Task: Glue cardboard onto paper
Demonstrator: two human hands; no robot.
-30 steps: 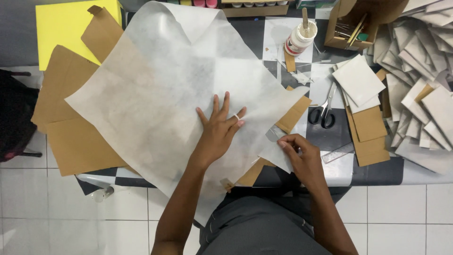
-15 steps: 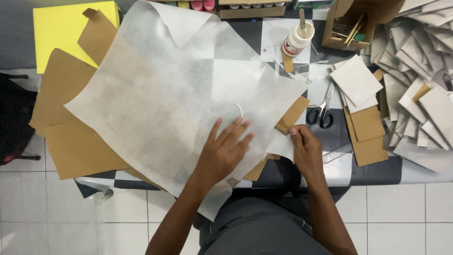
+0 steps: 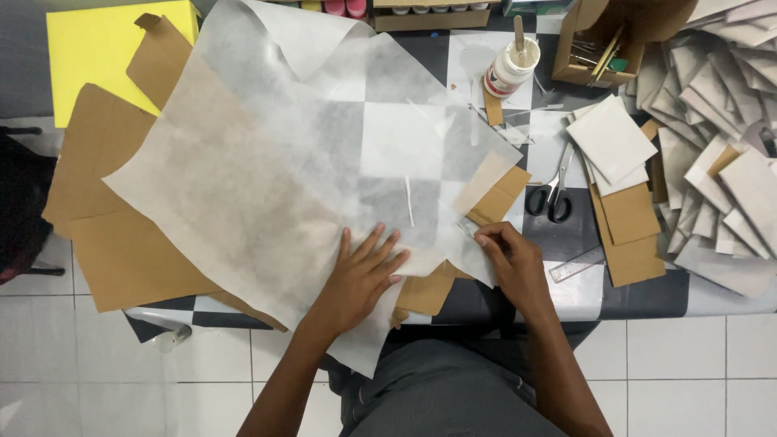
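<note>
The person sits at the near edge of a checkered table (image 3: 566, 235), both forearms reaching up from the bottom of the view. The left hand (image 3: 363, 271) lies flat, palm down, on a big sheet of thin white tissue paper (image 3: 267, 162), its fingers straight and spread a little apart, pointing toward the far right corner. It presses the sheet down near the table's near edge and grips nothing.

The right hand (image 3: 511, 263) is bent at the wrist just beside the left one, knuckles up. Its fingers are curled together and the fingertips pinch the right edge of the tissue paper against a small piece of brown card (image 3: 500, 197) lying under that edge. Whether a small tool is also in those fingers, I cannot tell.

The tissue paper covers most of the left and middle of the table, one corner hanging over the near edge toward the person's lap. Larger sheets of brown cardboard (image 3: 113, 235) stick out beneath it along the left edge, and a yellow sheet (image 3: 97, 48) lies at the far left corner.

To the right of the hands, black-handled scissors (image 3: 552, 194) rest on the table, with a metal ruler (image 3: 576, 265) near the near edge. A white glue bottle (image 3: 510, 69) stands toward the far edge, beside a cardboard box (image 3: 603, 36) of sticks. A heap of white and brown cards (image 3: 712, 154) fills the right side.
</note>
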